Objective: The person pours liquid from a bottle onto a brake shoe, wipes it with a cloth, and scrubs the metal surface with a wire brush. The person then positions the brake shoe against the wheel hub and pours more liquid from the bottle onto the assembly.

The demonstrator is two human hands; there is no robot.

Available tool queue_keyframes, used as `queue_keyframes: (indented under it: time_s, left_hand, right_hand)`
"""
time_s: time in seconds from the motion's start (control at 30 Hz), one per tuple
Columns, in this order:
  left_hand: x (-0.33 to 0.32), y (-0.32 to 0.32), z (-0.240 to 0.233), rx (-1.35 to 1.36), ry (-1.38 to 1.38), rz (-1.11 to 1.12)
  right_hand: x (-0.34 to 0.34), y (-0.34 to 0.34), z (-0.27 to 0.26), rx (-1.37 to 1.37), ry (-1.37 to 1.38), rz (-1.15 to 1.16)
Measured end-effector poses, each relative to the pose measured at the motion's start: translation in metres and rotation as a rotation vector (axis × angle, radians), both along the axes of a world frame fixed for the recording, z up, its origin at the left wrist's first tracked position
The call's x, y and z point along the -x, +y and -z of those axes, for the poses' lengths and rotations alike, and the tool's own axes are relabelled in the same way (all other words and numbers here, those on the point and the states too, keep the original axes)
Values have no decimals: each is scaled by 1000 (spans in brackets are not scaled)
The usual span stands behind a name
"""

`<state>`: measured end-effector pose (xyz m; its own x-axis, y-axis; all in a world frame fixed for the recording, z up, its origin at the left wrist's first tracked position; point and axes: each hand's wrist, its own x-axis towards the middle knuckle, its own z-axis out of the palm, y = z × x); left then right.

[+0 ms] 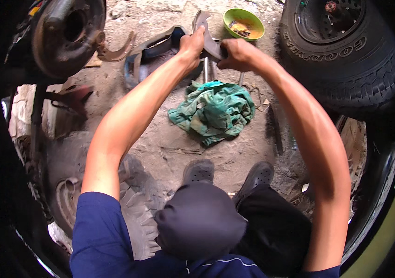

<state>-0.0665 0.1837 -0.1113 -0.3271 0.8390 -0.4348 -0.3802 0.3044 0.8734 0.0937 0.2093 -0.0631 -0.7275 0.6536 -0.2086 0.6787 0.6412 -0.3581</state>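
My left hand [192,48] grips a curved brake shoe [210,44] around its middle, with one end of the shoe rising past the thumb. At the other end of the shoe, my right hand [237,54] is closed with its fingers curled in; something dark shows at the fingertips, too hidden to name. Both arms reach out over a crumpled green rag [218,113] on the ground. Just beyond the rag, metal tool shafts [206,69] lie partly covered by it. Behind the left wrist stands a cut-open dark container [136,66].
A lime-green bowl [230,22] holds orange-tinted liquid and small dark parts. At upper left hangs a rusty brake assembly [44,45] with another curved shoe [117,54] beside it. A Goodyear tyre [350,74] is at upper right; a second tyre [138,215] lies by my left side.
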Motion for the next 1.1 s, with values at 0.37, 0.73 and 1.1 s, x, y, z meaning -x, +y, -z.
queue_keyframes:
  time_s: [0.37, 0.73, 1.1]
  left_hand:
    - [30, -17, 55, -113, 99, -39]
    - [82, -37, 32, 32, 431, -182]
    - [112, -39, -25, 102, 967, 42]
  right_hand:
    - [-46, -6, 41, 29, 50, 44]
    - [13, 9, 104, 296, 80, 262]
    - [29, 49, 144, 382, 305, 452]
